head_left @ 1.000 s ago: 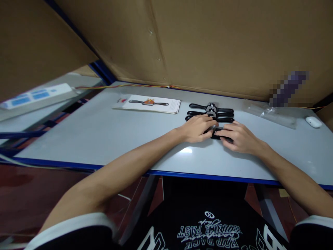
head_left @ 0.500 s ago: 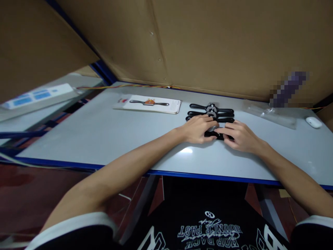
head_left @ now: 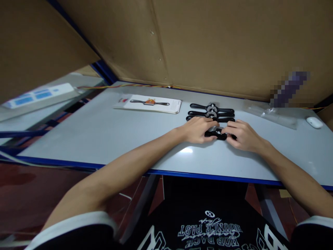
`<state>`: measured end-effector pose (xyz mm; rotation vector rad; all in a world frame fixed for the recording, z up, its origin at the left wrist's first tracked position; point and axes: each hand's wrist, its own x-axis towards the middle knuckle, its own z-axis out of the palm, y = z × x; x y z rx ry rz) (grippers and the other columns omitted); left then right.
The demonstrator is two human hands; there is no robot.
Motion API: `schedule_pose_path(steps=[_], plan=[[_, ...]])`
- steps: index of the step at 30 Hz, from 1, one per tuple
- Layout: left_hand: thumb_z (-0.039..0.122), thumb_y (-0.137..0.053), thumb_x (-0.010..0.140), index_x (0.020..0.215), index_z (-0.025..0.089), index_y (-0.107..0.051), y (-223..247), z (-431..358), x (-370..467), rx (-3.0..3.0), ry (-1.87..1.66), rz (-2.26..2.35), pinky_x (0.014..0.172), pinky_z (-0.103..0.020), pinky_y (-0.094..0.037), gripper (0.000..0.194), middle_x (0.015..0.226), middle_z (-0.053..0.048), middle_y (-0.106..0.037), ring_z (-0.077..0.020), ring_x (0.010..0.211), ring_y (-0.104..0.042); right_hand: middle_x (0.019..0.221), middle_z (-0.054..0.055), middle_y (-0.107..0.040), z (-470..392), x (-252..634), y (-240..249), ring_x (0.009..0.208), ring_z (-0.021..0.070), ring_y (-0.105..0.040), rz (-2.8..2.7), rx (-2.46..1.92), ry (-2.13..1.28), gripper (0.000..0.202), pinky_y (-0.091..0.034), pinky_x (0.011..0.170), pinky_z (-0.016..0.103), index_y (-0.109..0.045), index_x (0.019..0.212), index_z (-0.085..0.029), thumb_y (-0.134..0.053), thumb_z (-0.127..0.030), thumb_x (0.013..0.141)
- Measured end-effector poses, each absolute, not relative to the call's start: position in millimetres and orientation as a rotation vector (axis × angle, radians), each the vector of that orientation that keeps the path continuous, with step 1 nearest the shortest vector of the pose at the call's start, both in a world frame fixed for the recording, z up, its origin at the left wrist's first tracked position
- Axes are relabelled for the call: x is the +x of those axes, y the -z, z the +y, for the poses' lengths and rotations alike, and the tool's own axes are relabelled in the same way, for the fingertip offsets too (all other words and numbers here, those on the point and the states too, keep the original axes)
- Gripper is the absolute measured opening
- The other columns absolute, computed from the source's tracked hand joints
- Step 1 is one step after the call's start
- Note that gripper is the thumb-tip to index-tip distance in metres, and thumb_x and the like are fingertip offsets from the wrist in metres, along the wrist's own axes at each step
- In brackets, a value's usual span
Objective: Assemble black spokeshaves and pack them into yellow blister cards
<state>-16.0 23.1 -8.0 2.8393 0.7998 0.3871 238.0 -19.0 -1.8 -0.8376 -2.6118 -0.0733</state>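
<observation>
A black spokeshave [head_left: 220,135] lies low over the table, nearest to me, with a small bright screw at its middle. My left hand [head_left: 198,130] is closed around its left handle, hiding most of that side. My right hand [head_left: 242,136] pinches the right side, its fingers curled close to the screw. Just behind are three more black spokeshaves [head_left: 225,114], laid side by side with grey metal parts at their centres. The nearest of those is partly covered by my fingers.
Left of the tools lies a printed card pack [head_left: 153,104] picturing a spokeshave. A clear plastic bag [head_left: 275,116] and a white rounded case [head_left: 314,122] are to the right. Cardboard [head_left: 208,45] walls the table's back; a white power strip [head_left: 41,95] sits far left.
My right hand has drawn slightly right, away from the spokeshave's middle, uncovering the screw and more of the black body. My left hand stays in place.
</observation>
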Motion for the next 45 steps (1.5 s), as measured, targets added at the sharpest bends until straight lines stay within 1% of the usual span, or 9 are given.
schedule_pose_path(steps=[6,10,16,20,25,29,32,38,45], plan=[[0.048,-0.050,0.094,0.131,0.016,-0.067,7.8,23.8,-14.8,2.845,-0.356,0.800,0.077,-0.039,-0.053,0.052,0.111,-0.013,-0.076,-0.0291,0.096,-0.072,0.082,0.003,-0.065,-20.9,235.2,3.3,0.069,0.0172,-0.051,-2.620,-0.752,0.057,0.029,-0.041,0.073,0.034,-0.076,0.098,-0.019,-0.049,-0.012,0.093],[0.041,-0.046,0.092,0.132,0.014,-0.066,6.9,24.7,-15.8,2.856,-0.320,0.789,0.076,-0.040,-0.053,0.052,0.110,-0.014,-0.075,-0.0297,0.093,-0.071,0.079,0.003,-0.066,-21.8,235.0,-0.4,0.066,0.0165,-0.053,-2.470,-0.645,0.085,0.029,-0.042,0.066,0.032,-0.076,0.097,-0.018,-0.050,-0.008,0.091],[0.033,-0.036,0.095,0.133,0.014,-0.066,6.4,26.1,-17.9,2.821,-0.328,0.757,0.078,-0.041,-0.053,0.051,0.111,-0.014,-0.075,-0.0284,0.092,-0.070,0.068,-0.002,-0.068,-21.4,238.2,-1.0,0.054,0.0126,-0.052,-2.308,-0.754,0.046,0.029,-0.041,0.057,0.028,-0.076,0.098,-0.021,-0.052,-0.008,0.087],[0.031,-0.031,0.098,0.133,0.013,-0.066,7.9,27.4,-17.3,2.819,-0.325,0.767,0.081,-0.042,-0.053,0.052,0.113,-0.015,-0.075,-0.0289,0.095,-0.071,0.065,-0.002,-0.068,-21.2,236.1,3.3,0.050,0.0108,-0.049,-2.357,-0.809,-0.025,0.028,-0.040,0.055,0.027,-0.077,0.101,-0.019,-0.051,-0.012,0.092],[0.032,-0.031,0.102,0.129,0.014,-0.067,9.2,28.7,-17.0,2.844,-0.348,0.750,0.079,-0.041,-0.053,0.048,0.110,-0.015,-0.075,-0.0277,0.093,-0.071,0.070,-0.001,-0.070,-22.8,233.5,1.9,0.054,0.0122,-0.052,-2.410,-0.869,-0.082,0.031,-0.043,0.060,0.029,-0.078,0.112,-0.017,-0.052,-0.016,0.096],[0.032,-0.032,0.102,0.128,0.015,-0.066,8.8,28.0,-17.6,2.845,-0.347,0.747,0.078,-0.040,-0.052,0.046,0.111,-0.015,-0.075,-0.0274,0.093,-0.071,0.081,0.003,-0.073,-23.5,234.3,-0.9,0.063,0.0154,-0.058,-2.469,-0.918,-0.110,0.031,-0.047,0.067,0.032,-0.078,0.116,-0.018,-0.052,-0.021,0.099],[0.032,-0.032,0.102,0.126,0.014,-0.066,8.0,27.2,-17.9,2.839,-0.335,0.757,0.077,-0.040,-0.051,0.045,0.109,-0.015,-0.075,-0.0276,0.093,-0.071,0.084,0.005,-0.075,-23.2,235.0,-1.2,0.066,0.0169,-0.060,-2.490,-0.931,-0.120,0.031,-0.048,0.068,0.033,-0.077,0.118,-0.017,-0.052,-0.024,0.102],[0.030,-0.033,0.102,0.121,0.013,-0.067,4.4,26.1,-17.9,2.832,-0.334,0.739,0.075,-0.039,-0.050,0.043,0.106,-0.015,-0.074,-0.0264,0.088,-0.070,0.095,0.007,-0.078,-21.8,234.8,1.2,0.074,0.0184,-0.066,-2.488,-0.930,-0.135,0.035,-0.050,0.073,0.033,-0.077,0.121,-0.019,-0.047,-0.019,0.103],[0.046,-0.038,0.102,0.136,0.014,-0.064,5.9,25.9,-17.6,2.811,-0.291,0.772,0.083,-0.043,-0.054,0.053,0.117,-0.016,-0.075,-0.0311,0.100,-0.071,0.094,0.008,-0.078,-21.5,236.5,0.5,0.074,0.0176,-0.065,-2.519,-0.950,-0.125,0.035,-0.049,0.072,0.033,-0.077,0.116,-0.016,-0.045,-0.019,0.104]])
